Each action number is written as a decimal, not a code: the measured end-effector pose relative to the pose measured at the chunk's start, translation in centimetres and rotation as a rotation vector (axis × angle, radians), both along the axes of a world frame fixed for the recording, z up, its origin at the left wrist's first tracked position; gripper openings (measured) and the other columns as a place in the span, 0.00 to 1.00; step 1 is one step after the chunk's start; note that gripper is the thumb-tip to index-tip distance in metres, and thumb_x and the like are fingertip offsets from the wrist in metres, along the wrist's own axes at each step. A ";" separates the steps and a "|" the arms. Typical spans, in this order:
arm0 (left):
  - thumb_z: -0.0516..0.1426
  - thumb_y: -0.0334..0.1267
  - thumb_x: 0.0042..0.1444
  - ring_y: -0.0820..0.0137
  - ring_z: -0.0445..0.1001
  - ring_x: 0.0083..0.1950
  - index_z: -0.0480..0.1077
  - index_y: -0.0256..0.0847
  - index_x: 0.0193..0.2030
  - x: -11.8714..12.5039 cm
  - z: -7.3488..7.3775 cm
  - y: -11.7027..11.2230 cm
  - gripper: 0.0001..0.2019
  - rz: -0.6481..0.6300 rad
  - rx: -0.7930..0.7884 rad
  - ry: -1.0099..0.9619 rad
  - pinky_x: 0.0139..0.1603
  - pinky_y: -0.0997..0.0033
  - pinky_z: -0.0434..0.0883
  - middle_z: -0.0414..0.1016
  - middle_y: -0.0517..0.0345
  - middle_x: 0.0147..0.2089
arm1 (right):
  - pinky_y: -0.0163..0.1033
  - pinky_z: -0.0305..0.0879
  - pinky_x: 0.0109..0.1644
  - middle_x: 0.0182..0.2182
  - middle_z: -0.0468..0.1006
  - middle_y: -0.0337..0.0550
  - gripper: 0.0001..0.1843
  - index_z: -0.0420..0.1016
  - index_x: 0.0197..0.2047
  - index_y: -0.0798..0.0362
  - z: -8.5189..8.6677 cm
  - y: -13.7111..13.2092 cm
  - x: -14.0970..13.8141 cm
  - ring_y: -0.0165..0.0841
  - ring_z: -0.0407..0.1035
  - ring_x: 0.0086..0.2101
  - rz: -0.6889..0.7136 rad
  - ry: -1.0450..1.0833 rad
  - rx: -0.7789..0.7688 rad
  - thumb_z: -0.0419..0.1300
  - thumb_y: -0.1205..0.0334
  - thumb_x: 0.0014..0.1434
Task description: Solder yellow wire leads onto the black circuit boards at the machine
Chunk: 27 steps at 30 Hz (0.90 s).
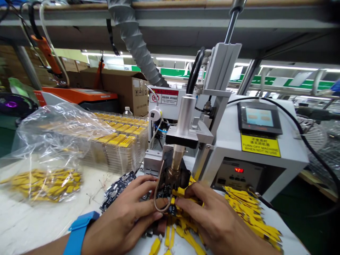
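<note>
Right, on my feed the left hand (122,219), with a blue wristband (78,230), and the right hand (217,216) meet directly beneath a metal machine head (176,159). Their fingers (145,212) are closed, gripping a small dark circuit board (170,203) with a yellow strip (180,192) at its edge. A looped tan cable (156,198) hangs beside the left fingers. More dark boards (117,191) lie left on the white counter (23,223), yellow strips (252,216) are heaped right, and a plastic bag (45,184) holds others.
</note>
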State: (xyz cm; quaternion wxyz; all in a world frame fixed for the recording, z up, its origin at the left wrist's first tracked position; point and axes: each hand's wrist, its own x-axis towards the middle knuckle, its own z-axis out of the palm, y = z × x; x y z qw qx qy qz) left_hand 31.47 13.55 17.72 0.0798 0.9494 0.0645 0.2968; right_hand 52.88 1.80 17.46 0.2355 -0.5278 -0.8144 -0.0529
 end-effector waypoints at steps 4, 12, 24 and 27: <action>0.49 0.31 0.66 0.61 0.57 0.63 0.67 0.48 0.56 -0.1 -0.3 0.1 0.15 -0.007 0.054 0.019 0.60 0.58 0.67 0.65 0.56 0.59 | 0.41 0.64 0.34 0.36 0.67 0.50 0.15 0.71 0.48 0.57 0.1 0.0 -0.1 0.40 0.64 0.34 -0.004 0.004 -0.024 0.49 0.75 0.62; 0.49 0.30 0.65 0.59 0.56 0.63 0.68 0.46 0.55 0.0 -0.3 0.0 0.15 0.004 0.090 0.016 0.59 0.56 0.67 0.68 0.54 0.57 | 0.41 0.65 0.34 0.35 0.67 0.50 0.14 0.71 0.49 0.57 0.1 0.0 -0.1 0.40 0.64 0.34 -0.002 -0.010 -0.034 0.50 0.74 0.63; 0.51 0.29 0.63 0.56 0.58 0.64 0.66 0.45 0.58 -0.1 -0.5 0.2 0.18 0.000 0.007 0.107 0.63 0.49 0.63 0.66 0.52 0.60 | 0.42 0.65 0.35 0.36 0.67 0.50 0.14 0.71 0.48 0.57 0.1 -0.1 -0.1 0.41 0.64 0.35 -0.017 -0.018 -0.040 0.49 0.74 0.63; 0.50 0.28 0.63 0.56 0.59 0.63 0.65 0.41 0.58 0.1 -0.5 0.2 0.18 -0.002 0.042 0.128 0.62 0.49 0.63 0.68 0.49 0.58 | 0.42 0.64 0.36 0.36 0.67 0.50 0.14 0.70 0.48 0.57 -0.1 0.0 -0.1 0.41 0.63 0.35 -0.011 -0.003 -0.027 0.48 0.74 0.64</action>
